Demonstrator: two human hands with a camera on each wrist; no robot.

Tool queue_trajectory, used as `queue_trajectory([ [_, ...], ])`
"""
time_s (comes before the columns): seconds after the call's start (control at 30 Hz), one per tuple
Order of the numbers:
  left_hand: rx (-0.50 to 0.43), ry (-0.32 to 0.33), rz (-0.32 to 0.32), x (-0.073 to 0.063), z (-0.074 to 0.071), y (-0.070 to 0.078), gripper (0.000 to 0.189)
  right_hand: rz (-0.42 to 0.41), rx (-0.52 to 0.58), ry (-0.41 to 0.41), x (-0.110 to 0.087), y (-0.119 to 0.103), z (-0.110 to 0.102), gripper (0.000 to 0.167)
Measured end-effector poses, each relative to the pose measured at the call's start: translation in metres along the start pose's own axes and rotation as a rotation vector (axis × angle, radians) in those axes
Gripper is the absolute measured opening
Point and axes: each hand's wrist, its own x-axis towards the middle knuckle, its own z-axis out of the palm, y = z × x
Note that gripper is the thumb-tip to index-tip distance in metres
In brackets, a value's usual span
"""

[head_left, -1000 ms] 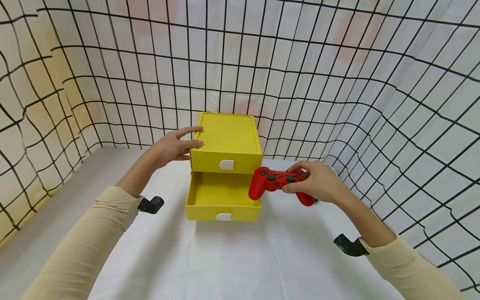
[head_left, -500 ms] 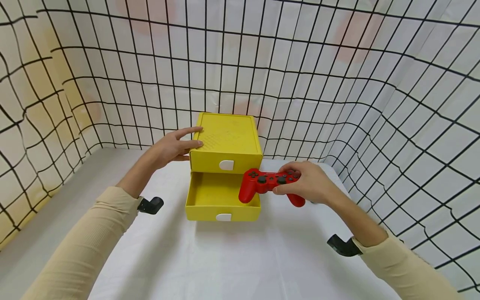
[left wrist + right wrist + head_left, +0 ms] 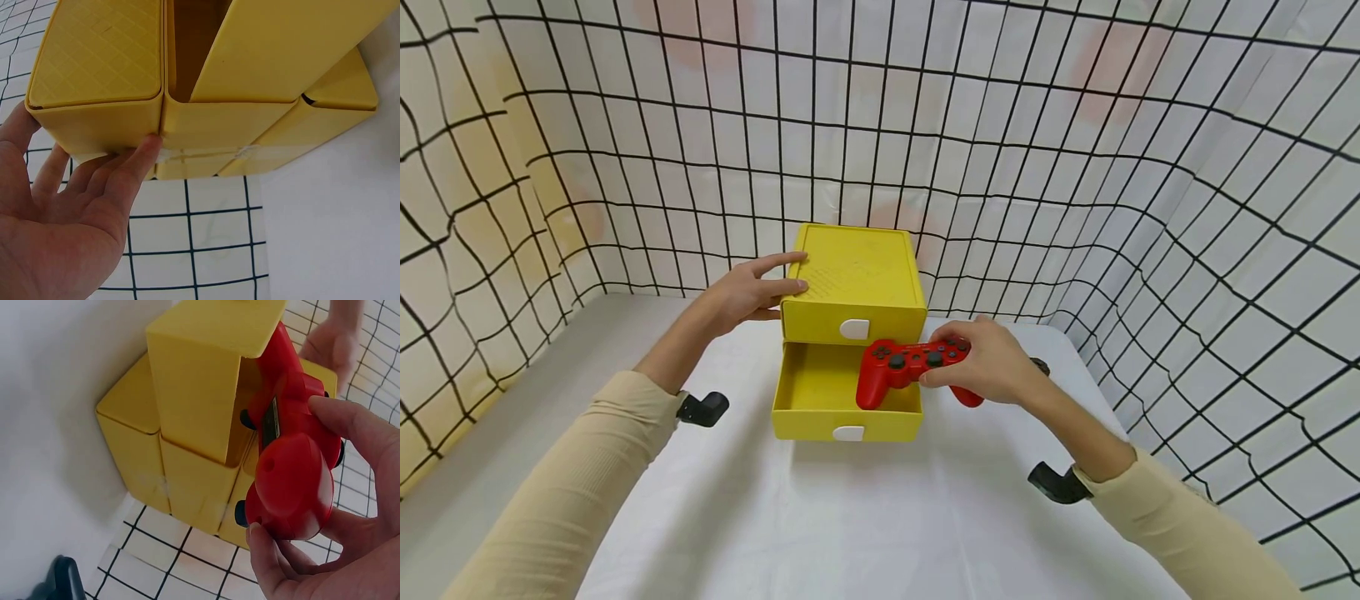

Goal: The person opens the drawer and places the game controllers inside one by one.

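Right hand [image 3: 992, 367] grips red controller [image 3: 898, 371] by its right handle, fingers curled round it, holding it over the right part of the open lower drawer [image 3: 820, 400]. Left hand [image 3: 748, 292] lies flat, fingers straight, against the left side and top edge of the yellow box [image 3: 857, 279]. Box stands on white bench [image 3: 850, 517].

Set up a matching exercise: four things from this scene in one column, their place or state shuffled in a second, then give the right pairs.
1. left hand
2. right hand
3. lower drawer
4. upper drawer

a. pushed in
b. grips the red game controller
c. pulled out
d. rests on the side of the yellow drawer box

Pairs: 1-d, 2-b, 3-c, 4-a
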Motion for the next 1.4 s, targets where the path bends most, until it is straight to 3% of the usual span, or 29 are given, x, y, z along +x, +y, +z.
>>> queue_trajectory([
  [0.53,-0.006,-0.007,-0.005,-0.002,0.001,0.002,0.069,-0.068,-0.012,0.013,0.011,-0.016,0.018,0.042],
  [0.93,-0.002,0.001,-0.004,0.000,0.000,0.001,0.068,-0.024,0.000,-0.008,0.014,-0.022,0.028,0.048],
  [1.4,-0.025,0.001,-0.008,0.000,0.001,0.000,0.068,-0.048,0.042,-0.011,0.020,-0.029,0.040,0.046],
])
